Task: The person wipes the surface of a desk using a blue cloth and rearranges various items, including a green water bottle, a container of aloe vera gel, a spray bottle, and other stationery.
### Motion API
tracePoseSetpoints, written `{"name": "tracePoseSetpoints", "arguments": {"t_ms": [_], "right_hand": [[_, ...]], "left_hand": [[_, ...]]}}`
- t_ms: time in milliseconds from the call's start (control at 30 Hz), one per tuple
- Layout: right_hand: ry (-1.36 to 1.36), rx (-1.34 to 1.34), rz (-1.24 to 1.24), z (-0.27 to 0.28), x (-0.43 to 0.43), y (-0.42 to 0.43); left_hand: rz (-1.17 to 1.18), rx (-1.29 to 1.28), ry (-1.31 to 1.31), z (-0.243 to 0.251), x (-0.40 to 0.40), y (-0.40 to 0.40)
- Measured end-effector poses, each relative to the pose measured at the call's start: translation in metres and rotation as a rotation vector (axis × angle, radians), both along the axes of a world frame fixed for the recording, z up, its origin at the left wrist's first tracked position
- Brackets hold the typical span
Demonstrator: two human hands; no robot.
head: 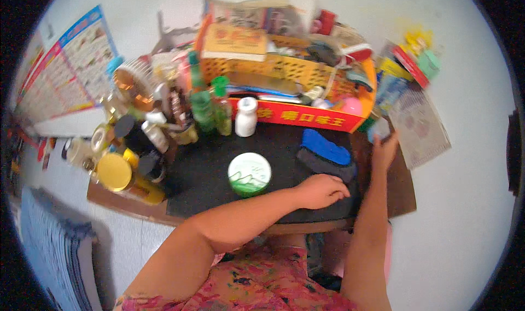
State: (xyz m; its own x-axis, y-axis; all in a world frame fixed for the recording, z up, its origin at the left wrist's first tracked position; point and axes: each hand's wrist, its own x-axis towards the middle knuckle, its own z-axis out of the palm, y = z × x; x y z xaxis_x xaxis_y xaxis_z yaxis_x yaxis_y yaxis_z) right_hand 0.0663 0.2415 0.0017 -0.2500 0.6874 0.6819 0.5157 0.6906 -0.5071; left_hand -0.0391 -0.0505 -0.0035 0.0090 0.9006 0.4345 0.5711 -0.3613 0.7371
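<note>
My left hand (324,191) rests on the black mat (201,175) with its fingers loosely curled, just below a folded blue and dark grey cloth item (326,147). It seems to hold nothing. At the table's right side, my right hand (384,151) has its fingers on a small pale, translucent object (380,130), blurred, beside the corner of the red-fronted box. A round tub with a white and green lid (249,173) stands on the mat, left of my left hand. Behind it is a white bottle (246,117) in front of the red box front (303,115).
Crowded bottles, a yellow-lidded jar (115,172) and a woven cup-shaped container (133,83) fill the left side. An orange perforated basket (287,67) with mixed items stands behind. Packets and a patterned sheet (420,124) lie at the right edge. A blue slatted object (53,253) stands lower left.
</note>
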Motion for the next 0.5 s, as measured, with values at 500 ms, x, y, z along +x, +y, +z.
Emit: {"name": "tracePoseSetpoints", "arguments": {"t_ms": [500], "right_hand": [[-0.150, 0.096, 0.960, 0.123, -0.114, -0.267]], "left_hand": [[0.004, -0.022, -0.064, 0.005, -0.006, -0.014]]}}
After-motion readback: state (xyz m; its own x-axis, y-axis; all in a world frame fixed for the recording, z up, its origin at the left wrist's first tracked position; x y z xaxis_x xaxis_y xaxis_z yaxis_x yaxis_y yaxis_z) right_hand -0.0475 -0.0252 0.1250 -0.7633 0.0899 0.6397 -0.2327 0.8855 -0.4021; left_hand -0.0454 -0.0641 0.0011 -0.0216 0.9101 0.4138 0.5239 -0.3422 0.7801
